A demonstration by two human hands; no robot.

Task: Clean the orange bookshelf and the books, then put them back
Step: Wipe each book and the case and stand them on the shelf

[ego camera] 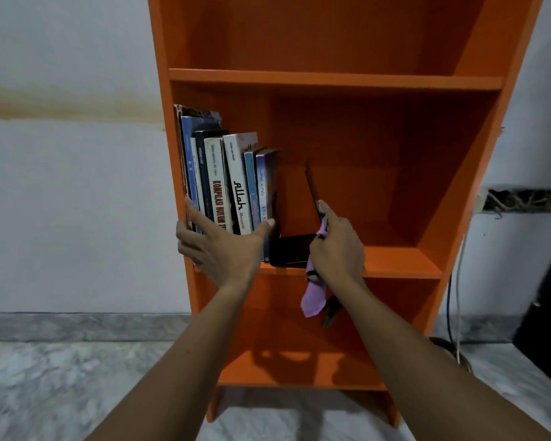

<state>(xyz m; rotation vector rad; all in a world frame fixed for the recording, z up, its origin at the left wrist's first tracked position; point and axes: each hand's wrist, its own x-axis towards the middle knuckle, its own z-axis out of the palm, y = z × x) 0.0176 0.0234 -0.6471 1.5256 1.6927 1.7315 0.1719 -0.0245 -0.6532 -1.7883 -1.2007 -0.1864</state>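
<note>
The orange bookshelf (331,79) stands on the marbled floor (61,377) against a pale wall (70,202). All of the books (233,186) I can see are in its middle compartment. They are packed upright in a row against the left side panel, spines facing me, with the tallest at the far left and shorter ones toward the right.

My left hand (223,246) is spread flat against the bottom of that row. Its fingers (198,214) are straight and splayed across the spines, and the thumb reaches the last book on the right.

Just beside the row, a black flat object (291,249) lies on the same shelf board (a phone or a small book, I cannot tell which).

My right hand (337,246) is curled tight around a purple cloth (314,297). Most of the cloth hangs down in front of the lower compartment. The same grip pinches a thin dark thing (310,186), which slants up and back into the middle compartment, well apart from the row of books. It shows edge-on, so I cannot say what it is.

Cables (452,313) run down the wall to the right of the bookshelf.
</note>
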